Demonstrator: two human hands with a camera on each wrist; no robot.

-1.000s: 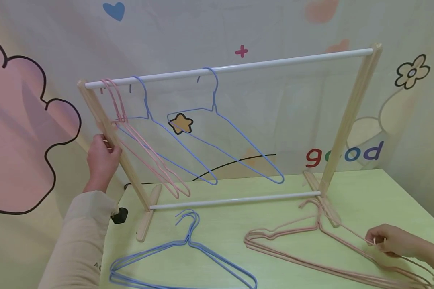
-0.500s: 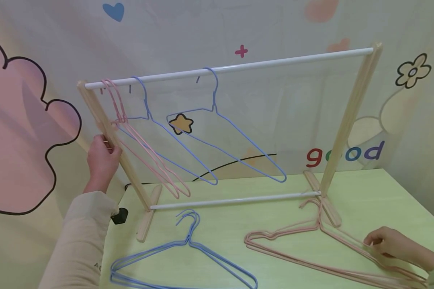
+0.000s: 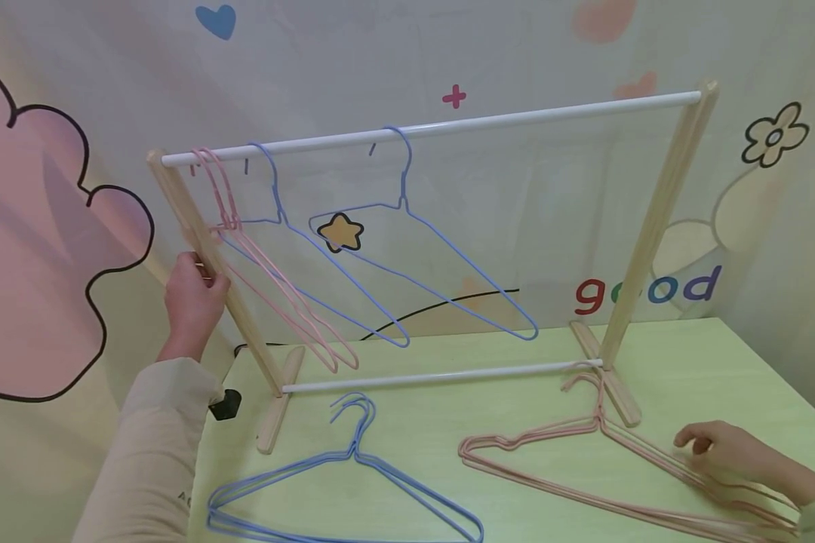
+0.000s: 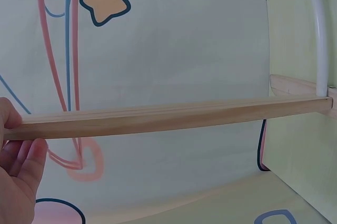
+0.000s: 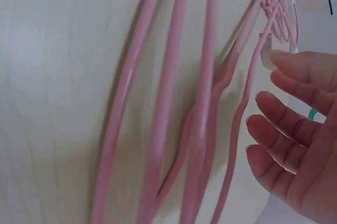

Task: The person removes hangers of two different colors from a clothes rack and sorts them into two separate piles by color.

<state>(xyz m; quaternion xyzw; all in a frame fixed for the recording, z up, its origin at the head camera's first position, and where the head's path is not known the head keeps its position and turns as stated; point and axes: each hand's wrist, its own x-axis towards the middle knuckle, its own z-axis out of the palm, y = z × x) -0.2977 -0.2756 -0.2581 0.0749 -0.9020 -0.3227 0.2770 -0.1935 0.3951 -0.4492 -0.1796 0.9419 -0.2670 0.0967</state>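
My left hand (image 3: 193,294) grips the left wooden post (image 3: 182,211) of a small clothes rack; the left wrist view shows the fingers (image 4: 21,155) curled under that post (image 4: 158,120). On the white top rod (image 3: 516,118) hang pink wire hangers (image 3: 278,302) at the left and two blue ones (image 3: 448,250) beside them. A stack of pink hangers (image 3: 601,426) lies on the table at the right. My right hand (image 3: 716,449) hovers over their right arm, and its relaxed fingers (image 5: 284,124) lie beside the pink wires (image 5: 163,103) without gripping them.
Blue hangers (image 3: 355,452) lie flat on the green table (image 3: 686,354) in front of the rack's lower rod (image 3: 441,375). The right post (image 3: 659,219) stands near the pink stack. A black object (image 3: 226,405) sits at the table's left edge. A decorated wall is close behind.
My right hand's fingers have loosened from a pinch on the pink wire and now lie spread, shifted slightly left. The left hand has stayed on the post.
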